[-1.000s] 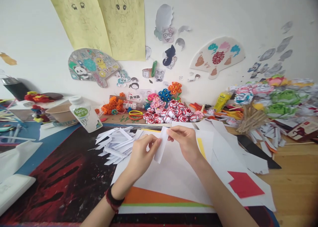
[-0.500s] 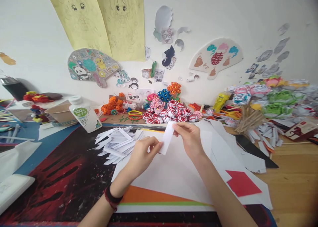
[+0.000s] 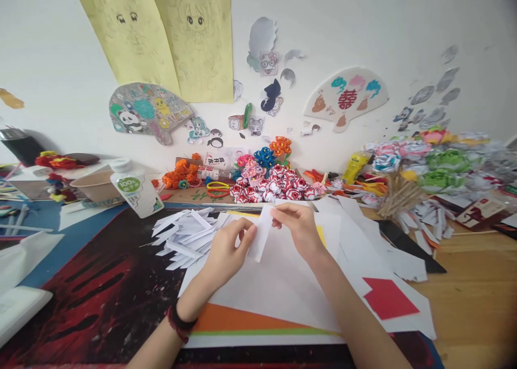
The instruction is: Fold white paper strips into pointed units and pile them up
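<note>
Over a cluttered worktop [image 3: 464, 283], left hand [image 3: 228, 253] and right hand [image 3: 298, 231] pinch a white paper strip [image 3: 262, 234] between fingers [image 3: 246, 240], best held lightly.

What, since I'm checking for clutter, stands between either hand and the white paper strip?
Nothing visible. The left hand and right hand both grip the white paper strip directly; the white sheet lies beneath, not in between.

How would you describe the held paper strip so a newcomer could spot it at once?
Find the black-and-red mat, then the large white sheet over it. Above that sheet, the left hand and right hand pinch one narrow white strip between them. Unlike the strips piled to its left, it alone is held.
</note>
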Demonstrator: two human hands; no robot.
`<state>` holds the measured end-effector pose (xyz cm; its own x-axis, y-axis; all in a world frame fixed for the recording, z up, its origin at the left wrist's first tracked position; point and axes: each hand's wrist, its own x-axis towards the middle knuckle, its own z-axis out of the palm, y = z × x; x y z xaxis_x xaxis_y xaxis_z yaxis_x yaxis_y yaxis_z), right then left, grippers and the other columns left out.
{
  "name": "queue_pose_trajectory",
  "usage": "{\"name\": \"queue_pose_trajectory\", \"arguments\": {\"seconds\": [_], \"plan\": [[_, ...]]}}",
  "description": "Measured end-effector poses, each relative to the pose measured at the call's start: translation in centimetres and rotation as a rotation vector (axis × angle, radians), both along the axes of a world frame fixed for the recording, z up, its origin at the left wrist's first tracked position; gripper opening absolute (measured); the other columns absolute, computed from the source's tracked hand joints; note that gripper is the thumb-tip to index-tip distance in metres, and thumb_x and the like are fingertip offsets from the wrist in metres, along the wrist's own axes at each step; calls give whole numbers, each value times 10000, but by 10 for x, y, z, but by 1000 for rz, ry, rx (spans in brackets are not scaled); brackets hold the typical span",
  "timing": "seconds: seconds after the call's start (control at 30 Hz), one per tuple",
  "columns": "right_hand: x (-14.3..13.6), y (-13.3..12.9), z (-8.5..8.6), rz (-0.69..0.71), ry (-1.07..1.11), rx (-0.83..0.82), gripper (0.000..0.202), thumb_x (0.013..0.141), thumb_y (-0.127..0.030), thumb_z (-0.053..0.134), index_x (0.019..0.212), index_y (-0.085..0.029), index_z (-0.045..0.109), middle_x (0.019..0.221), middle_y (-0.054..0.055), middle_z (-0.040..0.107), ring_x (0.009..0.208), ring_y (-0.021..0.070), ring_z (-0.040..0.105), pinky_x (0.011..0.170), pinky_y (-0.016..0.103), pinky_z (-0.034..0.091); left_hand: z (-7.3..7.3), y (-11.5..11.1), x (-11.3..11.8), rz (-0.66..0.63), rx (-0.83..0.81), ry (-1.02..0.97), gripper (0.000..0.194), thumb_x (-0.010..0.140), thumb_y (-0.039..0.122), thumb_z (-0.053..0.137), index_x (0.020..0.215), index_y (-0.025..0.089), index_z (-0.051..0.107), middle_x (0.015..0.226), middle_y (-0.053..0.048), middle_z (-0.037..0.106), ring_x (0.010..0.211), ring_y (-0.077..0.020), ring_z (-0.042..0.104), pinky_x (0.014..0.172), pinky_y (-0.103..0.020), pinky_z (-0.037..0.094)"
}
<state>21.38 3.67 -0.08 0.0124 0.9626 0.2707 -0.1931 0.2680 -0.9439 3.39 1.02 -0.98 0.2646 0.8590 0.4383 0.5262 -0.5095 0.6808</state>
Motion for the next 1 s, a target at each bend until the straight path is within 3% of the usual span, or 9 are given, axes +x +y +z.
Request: {"name": "queue_pose_trajectory", "arguments": {"seconds": [0.1, 0.3, 0.53, 0.73, 1.0], "plan": [[-12, -5, -5, 113, -47, -48, 187, 665, -326, 786, 684, -151, 724, 572, 22, 646, 539, 142, 582, 541, 270, 445, 0, 1, 0, 42, 1, -93, 260, 949, 335, 427, 820, 185, 596, 726, -5, 614, 659, -141, 535, 623, -243, 379], [-20, -5, -11, 200, -59, -95, 212, 636, -336, 799, 658, -149, 701, 567, 12, 637, 535, 138, 589, 539, 262, 463, 1, -1, -1, 28, -34, -166, 290, 942, 329, 439, 735, 178, 576, 671, 1, 575, 629, -136, 494, 616, -243, 367], [-17, -3, -8, 325, -163, -110, 235, 723, -371, 723, 746, -151, 646, 615, -13, 611, 538, 114, 580, 563, 251, 486, 4, -4, -1, -16, -60, -137, 282, 948, 304, 433, 733, 175, 561, 688, -1, 589, 633, -134, 494, 613, -246, 360], [-18, -3, -11, 302, -169, -32, 226, 759, -371, 712, 818, -161, 651, 749, 16, 659, 657, 131, 606, 574, 236, 490, 4, -5, 1, -21, -55, -99, 289, 941, 305, 445, 731, 167, 588, 672, -2, 579, 613, -129, 475, 595, -243, 350], [-16, -4, -12, 222, -112, -2, 198, 718, -320, 764, 687, -140, 686, 628, 8, 629, 577, 112, 549, 569, 238, 450, -1, -3, 4, 10, -70, -66, 275, 911, 290, 457, 687, 160, 549, 601, 27, 486, 578, -109, 431, 570, -226, 328]]}}
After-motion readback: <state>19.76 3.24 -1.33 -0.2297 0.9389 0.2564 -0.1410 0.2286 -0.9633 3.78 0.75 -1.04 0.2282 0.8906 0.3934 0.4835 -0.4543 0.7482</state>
